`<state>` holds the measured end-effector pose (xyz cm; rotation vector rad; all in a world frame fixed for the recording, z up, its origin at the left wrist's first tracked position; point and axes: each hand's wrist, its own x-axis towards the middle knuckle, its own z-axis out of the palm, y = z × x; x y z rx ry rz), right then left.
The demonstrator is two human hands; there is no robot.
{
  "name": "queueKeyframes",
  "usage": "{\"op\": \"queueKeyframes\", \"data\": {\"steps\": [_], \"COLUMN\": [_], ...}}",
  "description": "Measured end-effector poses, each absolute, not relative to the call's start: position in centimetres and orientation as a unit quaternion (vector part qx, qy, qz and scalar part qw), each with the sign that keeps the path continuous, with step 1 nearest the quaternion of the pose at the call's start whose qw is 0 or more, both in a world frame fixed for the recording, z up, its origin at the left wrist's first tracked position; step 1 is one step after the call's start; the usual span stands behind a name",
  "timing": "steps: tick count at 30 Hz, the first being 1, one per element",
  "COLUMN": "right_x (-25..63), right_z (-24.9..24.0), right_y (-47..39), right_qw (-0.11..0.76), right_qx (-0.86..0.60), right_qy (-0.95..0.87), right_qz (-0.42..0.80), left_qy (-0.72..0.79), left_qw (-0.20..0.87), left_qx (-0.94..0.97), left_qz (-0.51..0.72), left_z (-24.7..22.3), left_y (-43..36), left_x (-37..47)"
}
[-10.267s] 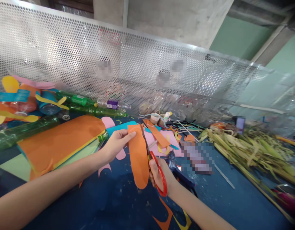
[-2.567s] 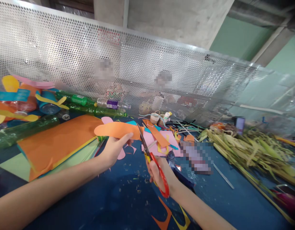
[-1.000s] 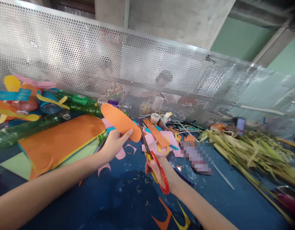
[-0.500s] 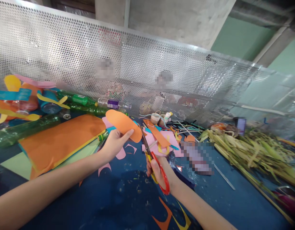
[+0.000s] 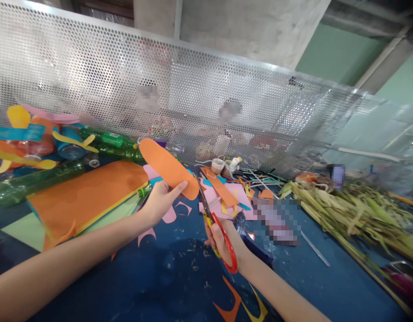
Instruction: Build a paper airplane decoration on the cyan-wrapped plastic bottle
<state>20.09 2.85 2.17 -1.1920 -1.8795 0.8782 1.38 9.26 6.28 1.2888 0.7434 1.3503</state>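
Scissors (image 5: 205,205) w/ red and yellow handles, held in R hand (image 5: 236,239), fingers wrapped round the handle loops, blades angled up and away from the wearer. L hand (image 5: 161,203) pinches an orange paper strip (image 5: 168,166) w/ rounded ends btwn thumb and fingers; strip is raised just L of the scissors' blades, one end right beside them, the other sloping up and away. Whether blade touches strip: can't tell. Under the scissors, blue tabletop (image 5: 169,277) w/ specks of debris. Nearer the wearer than the scissors: curved orange offcut (image 5: 235,299) and yellow offcut (image 5: 262,306). Just beyond the scissors, to R: pink paper (image 5: 209,192) w/ other scraps on it; past that, 2 small cups (image 5: 217,166) and a white bottle (image 5: 233,164) w/ yellow cap. L of scissors: paper stack, orange sheet (image 5: 88,197) on top; further L, green plastic bottle (image 5: 41,181) on its side. R of scissors: pixelated purplish item (image 5: 276,223), then, well apart, corn husks (image 5: 354,210) in a heap. Far beyond scissors: perforated metal screen (image 5: 199,80).
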Motion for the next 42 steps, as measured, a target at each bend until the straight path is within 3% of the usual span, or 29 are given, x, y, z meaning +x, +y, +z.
{"op": "queueKeyframes", "data": {"steps": [25, 42], "right_x": [20.5, 20.3], "right_z": [3.3, 3.4], "right_y": [3.2, 3.3], "right_qw": [0.317, 0.31], "right_qx": [-0.447, -0.471], "right_qy": [-0.806, -0.796], "right_qz": [0.224, 0.221], "left_qy": [0.347, 0.362], "left_qw": [0.491, 0.47], "left_qx": [0.553, 0.588], "left_qz": [0.578, 0.549], "left_z": [6.2, 5.8], "left_y": [10.2, 10.5], "left_x": [0.8, 0.8]}}
